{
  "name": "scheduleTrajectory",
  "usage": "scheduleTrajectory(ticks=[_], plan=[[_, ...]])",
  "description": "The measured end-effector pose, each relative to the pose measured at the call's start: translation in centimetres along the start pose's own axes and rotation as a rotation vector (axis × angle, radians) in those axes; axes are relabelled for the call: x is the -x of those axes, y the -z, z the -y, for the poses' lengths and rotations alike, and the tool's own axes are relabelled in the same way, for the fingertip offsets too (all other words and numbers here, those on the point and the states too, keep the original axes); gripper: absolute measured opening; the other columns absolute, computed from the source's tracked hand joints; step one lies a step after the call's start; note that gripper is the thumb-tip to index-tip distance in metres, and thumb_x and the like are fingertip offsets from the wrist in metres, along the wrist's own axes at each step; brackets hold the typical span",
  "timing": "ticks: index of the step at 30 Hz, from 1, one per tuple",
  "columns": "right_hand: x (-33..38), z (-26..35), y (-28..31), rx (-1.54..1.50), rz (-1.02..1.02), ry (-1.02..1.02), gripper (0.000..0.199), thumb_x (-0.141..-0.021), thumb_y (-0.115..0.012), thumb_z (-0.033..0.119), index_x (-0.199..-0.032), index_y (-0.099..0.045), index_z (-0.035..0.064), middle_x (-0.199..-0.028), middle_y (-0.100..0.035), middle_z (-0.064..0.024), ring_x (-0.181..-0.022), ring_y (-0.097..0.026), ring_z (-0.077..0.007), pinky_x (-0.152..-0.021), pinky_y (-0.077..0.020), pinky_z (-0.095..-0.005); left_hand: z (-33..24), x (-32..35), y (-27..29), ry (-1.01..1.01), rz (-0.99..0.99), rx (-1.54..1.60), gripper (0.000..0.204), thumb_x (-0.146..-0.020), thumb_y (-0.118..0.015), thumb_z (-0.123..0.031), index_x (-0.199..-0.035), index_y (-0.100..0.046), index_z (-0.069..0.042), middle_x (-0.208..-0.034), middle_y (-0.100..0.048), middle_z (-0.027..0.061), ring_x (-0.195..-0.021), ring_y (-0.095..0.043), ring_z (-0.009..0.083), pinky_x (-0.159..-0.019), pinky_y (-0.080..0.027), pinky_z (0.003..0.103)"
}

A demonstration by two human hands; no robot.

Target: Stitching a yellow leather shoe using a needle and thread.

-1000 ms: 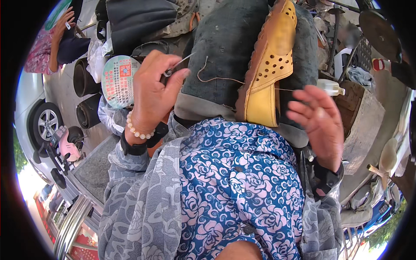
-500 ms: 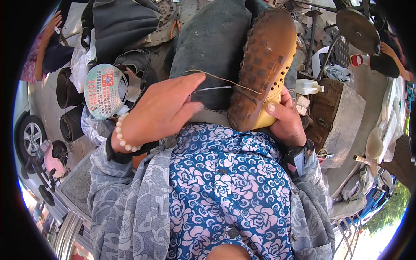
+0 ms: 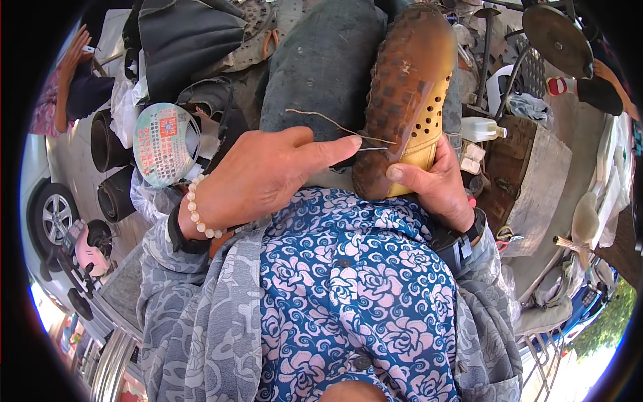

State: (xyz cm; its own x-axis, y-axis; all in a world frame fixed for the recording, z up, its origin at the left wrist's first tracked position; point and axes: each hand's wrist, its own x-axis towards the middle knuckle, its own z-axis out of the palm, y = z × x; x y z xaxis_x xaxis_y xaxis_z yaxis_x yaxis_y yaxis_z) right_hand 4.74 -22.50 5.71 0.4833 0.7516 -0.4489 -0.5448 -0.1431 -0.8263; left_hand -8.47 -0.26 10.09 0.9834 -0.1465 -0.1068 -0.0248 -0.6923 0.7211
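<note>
A yellow clog (image 3: 422,151) with round holes lies sole-up across my lap. Its brown, lugged sole (image 3: 402,87) faces me. My right hand (image 3: 439,184) grips the clog at its near end, thumb pressed against the sole's edge. From the left, my left hand (image 3: 268,164) reaches over with its index finger stretched toward the sole. Under that fingertip it pinches a thin metal needle (image 3: 375,148), whose far end meets the sole; the thumb is hidden. A tan thread (image 3: 321,115) runs from the sole over the dark cloth on my lap (image 3: 321,74).
Left of my lap stand a round printed disc (image 3: 164,144) and dark rolled sheets (image 3: 110,147). On the right are a plastic bottle (image 3: 482,128), a wooden box (image 3: 522,174) and scissors (image 3: 507,236). A metal stand with a round plate (image 3: 557,37) rises beyond. Other people's arms show at both sides.
My left hand has moved right and closed on the needle, which lay on the dark cloth before, bringing it to the sole. My right hand keeps its hold on the clog.
</note>
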Motion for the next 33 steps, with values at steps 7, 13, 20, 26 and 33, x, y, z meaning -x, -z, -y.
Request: scheduleTrajectory(ticks=[7,13,20,26,33], plan=[[-0.2,0.0,0.5,-0.068,0.063,-0.018,0.055,-0.074,-0.075,0.007,-0.12,-0.045,0.0027,-0.109,-0.06,-0.0061,-0.095,-0.06,-0.0129,-0.085,-0.0493,-0.0286,0.2,-1.1,0.2,-0.021,0.057,0.024,0.054,-0.079,-0.057,0.004,-0.128,-0.054,-0.019,-0.071,-0.052,0.0104,-0.057,-0.053,0.0272,-0.05,-0.041,0.034],[-0.2,-0.1,0.9,-0.046,0.086,-0.002,0.06,-0.073,-0.075,0.01,-0.123,-0.043,0.0016,-0.112,-0.058,-0.0061,-0.1,-0.058,-0.0132,-0.087,-0.0482,-0.0289,0.2,-1.2,0.8,-0.016,0.11,0.038,0.052,-0.08,-0.055,0.005,-0.128,-0.054,-0.015,-0.073,-0.054,0.0118,-0.061,-0.055,0.0267,-0.054,-0.042,0.033],[-0.2,0.3,1.1,-0.016,0.101,-0.075,0.074,-0.066,-0.077,0.011,-0.128,-0.036,0.0011,-0.118,-0.053,-0.009,-0.106,-0.055,-0.0176,-0.093,-0.0454,-0.0326,1.4,-1.0,0.1,-0.05,0.094,0.212,0.052,-0.08,-0.052,0.008,-0.129,-0.053,-0.012,-0.084,-0.062,0.0138,-0.067,-0.059,0.0272,-0.062,-0.045,0.031],[-0.1,-0.1,1.1,-0.016,0.123,-0.01,0.073,-0.068,-0.077,0.008,-0.129,-0.037,-0.0001,-0.118,-0.055,-0.0078,-0.105,-0.056,-0.0145,-0.092,-0.0453,-0.0294,2.0,-1.2,-0.7,-0.09,0.066,0.305,0.047,-0.082,-0.052,0.006,-0.127,-0.053,-0.008,-0.097,-0.065,0.0168,-0.078,-0.063,0.0287,-0.069,-0.047,0.031],[-0.3,-0.6,1.4,-0.146,0.09,-0.055,0.076,-0.065,-0.075,0.005,-0.13,-0.036,0.0009,-0.121,-0.053,-0.011,-0.109,-0.055,-0.0208,-0.096,-0.0442,-0.0361,1.9,-1.5,-0.8,-0.084,0.071,0.348,0.044,-0.084,-0.05,0.006,-0.127,-0.053,-0.005,-0.104,-0.064,0.0184,-0.085,-0.064,0.0317,-0.073,-0.048,0.031]])
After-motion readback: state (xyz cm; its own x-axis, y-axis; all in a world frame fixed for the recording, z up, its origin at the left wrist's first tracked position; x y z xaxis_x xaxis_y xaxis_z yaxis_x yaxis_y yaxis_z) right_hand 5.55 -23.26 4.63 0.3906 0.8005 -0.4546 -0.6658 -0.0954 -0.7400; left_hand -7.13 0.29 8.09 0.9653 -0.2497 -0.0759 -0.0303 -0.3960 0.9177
